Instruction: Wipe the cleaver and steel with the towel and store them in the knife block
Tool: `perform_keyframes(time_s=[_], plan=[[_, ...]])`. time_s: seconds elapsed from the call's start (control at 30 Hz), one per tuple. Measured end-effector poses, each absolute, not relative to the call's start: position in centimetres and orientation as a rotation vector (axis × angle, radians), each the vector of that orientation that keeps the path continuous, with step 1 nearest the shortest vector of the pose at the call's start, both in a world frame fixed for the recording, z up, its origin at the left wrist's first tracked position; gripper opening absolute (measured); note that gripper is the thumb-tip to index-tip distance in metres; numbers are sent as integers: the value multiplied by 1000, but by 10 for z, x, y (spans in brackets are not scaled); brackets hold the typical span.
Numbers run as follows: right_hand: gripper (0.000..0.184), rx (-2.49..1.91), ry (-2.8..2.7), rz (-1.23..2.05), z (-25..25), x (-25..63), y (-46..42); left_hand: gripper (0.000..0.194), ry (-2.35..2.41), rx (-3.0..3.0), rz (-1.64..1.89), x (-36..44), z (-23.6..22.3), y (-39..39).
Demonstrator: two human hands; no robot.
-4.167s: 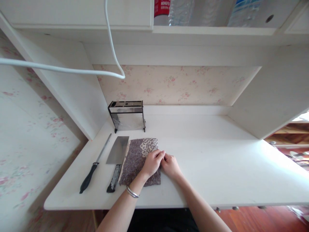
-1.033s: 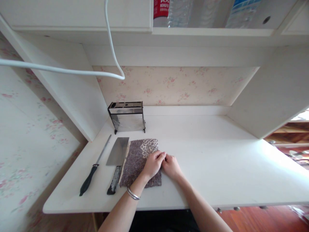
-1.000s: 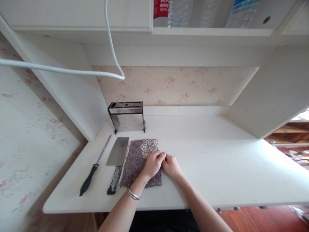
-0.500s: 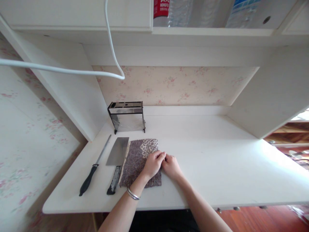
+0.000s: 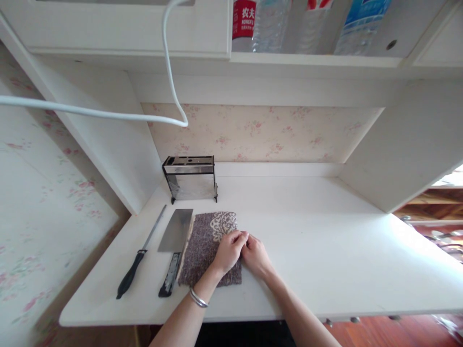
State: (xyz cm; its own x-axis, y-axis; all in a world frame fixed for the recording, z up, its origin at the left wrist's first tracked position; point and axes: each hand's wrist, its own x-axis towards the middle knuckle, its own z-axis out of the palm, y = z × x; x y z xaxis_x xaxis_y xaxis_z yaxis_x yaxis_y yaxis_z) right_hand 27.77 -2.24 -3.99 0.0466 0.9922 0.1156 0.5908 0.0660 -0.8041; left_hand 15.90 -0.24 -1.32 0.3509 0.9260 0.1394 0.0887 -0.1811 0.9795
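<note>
My left hand (image 5: 229, 249) is closed and rests over the right part of a folded brown towel (image 5: 202, 250) with a cream pattern. My right hand (image 5: 256, 253) is also closed, on the white tabletop (image 5: 325, 250) just right of the towel. The two hands touch at the thumbs and fingertips, and no object shows in either. To the left of the towel lies a cleaver (image 5: 176, 231), its dark worn handle pointing at me. Farther left is a sharpening steel (image 5: 135, 267) with a black handle.
A knife block (image 5: 191, 185) with clear sides and a slotted top stands at the back left. A white cable (image 5: 168, 62) hangs across the upper left. Bottles, one a water bottle (image 5: 365, 21), stand on the overhead shelf (image 5: 311, 59). Side panels (image 5: 408, 135) flank the tabletop.
The view has tilted up slightly, so everything sits a little lower and more of the bottles shows. Both hands keep their clasped pose by the towel.
</note>
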Motion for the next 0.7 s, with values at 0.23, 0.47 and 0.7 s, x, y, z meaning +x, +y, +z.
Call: perform_keyframes(time_s=[0.23,0.47,0.7], plan=[[45,-1574,-1607,1069,-20,279,-29,40,1240,1479,1057,106,-5,-28],[45,-1544,-1725,941,-17,252,-32,42,1314,1516,886,90,-21,-45],[45,-1568,-1743,902,-18,261,-31,38,1273,1514,819,61,7,-33]])
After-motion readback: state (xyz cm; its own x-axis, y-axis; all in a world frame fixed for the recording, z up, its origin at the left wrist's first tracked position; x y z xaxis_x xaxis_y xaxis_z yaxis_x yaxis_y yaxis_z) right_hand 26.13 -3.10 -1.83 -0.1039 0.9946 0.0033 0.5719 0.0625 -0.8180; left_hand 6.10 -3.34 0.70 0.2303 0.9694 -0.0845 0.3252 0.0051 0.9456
